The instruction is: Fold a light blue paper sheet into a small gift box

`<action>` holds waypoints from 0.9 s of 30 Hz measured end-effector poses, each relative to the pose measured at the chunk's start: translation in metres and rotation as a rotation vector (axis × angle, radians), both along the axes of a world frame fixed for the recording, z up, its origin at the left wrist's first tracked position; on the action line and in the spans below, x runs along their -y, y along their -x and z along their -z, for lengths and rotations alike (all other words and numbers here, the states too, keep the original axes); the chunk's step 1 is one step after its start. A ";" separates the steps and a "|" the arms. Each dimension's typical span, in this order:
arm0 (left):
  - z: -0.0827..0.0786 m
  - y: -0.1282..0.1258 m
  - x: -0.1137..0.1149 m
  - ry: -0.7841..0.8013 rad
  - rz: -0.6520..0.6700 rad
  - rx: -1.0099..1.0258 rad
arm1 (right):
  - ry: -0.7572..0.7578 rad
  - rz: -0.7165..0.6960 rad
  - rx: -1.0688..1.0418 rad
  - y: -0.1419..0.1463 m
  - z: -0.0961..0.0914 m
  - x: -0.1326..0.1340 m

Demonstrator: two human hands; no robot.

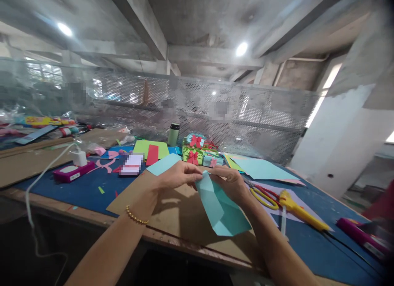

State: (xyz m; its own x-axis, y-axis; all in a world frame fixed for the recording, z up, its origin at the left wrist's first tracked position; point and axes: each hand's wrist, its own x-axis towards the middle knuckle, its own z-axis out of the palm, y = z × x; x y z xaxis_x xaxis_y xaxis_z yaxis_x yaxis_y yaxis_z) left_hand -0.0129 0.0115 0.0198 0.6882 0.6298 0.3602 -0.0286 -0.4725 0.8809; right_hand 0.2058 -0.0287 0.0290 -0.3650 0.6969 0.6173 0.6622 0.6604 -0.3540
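A perforated metal screen [197, 105] stood at 12 o'clock behind a blue-topped table [83, 195], where a person worked with bare hands; clock directions ran from the paper in hand. A brown board [172, 216] covered the near part of the table. Large pale blue sheets [261, 169] lay at 2 o'clock, and a lilac sheet [317, 214] spread toward 3 o'clock

Folded turquoise paper [212, 200], the piece being handled, was tilted above the board, its narrow end up and its wide end toward the person. The right hand [229, 181] held that narrow end in a firm grip from the 1 o'clock side; the left hand [178, 175], at 11 o'clock, pinched the same end in its own grip between thumb and fingers

A yellow glue gun [303, 214] rested at 3 o'clock, just beside red-and-yellow scissors [267, 190]. Small paper boxes [189, 154] with red and pink bows were grouped at 11 o'clock, near a green flask [174, 136]. A purple power strip [74, 173] sat toward 9 o'clock, a phone [131, 165] at 10. A gold beaded bracelet [135, 218] circled the left wrist
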 end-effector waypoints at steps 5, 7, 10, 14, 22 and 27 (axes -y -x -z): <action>0.000 0.000 0.000 0.026 -0.005 -0.017 | 0.048 -0.018 0.003 0.001 0.000 0.003; -0.002 0.001 0.002 0.032 -0.014 -0.029 | 0.084 -0.026 -0.006 0.002 0.000 0.005; -0.004 0.001 0.005 0.016 -0.027 -0.035 | 0.114 -0.025 -0.042 0.005 0.000 0.007; -0.007 0.000 0.009 -0.023 -0.047 -0.066 | 0.078 0.010 -0.059 0.008 0.000 0.006; -0.007 0.001 0.008 -0.034 -0.028 -0.071 | 0.127 -0.025 -0.118 0.012 -0.003 0.009; -0.003 0.001 0.004 -0.145 -0.025 -0.057 | 0.159 -0.034 -0.159 0.013 -0.002 0.011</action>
